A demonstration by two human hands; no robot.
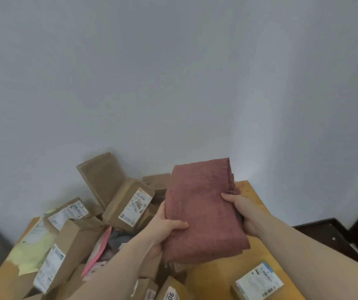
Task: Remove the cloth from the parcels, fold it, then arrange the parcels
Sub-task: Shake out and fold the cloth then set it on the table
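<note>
Cloth, dusky-red woven fabric with a fringed edge (204,211), is off the parcels and folded into a thick rectangular pad, which I hold in the air above the right half of the orange-brown wooden counter (253,195). My left hand (165,228) grips its left edge with the thumb curled over the front face, and my right hand (238,211) grips the right edge with its fingers wrapped behind, so both hands are closed on it. I judge removal and folding complete or nearly so; the brown cardboard parcels with white labels (128,204) lie in a disordered heap on the counter's left, so setting the cloth down and arranging them is left.
</note>
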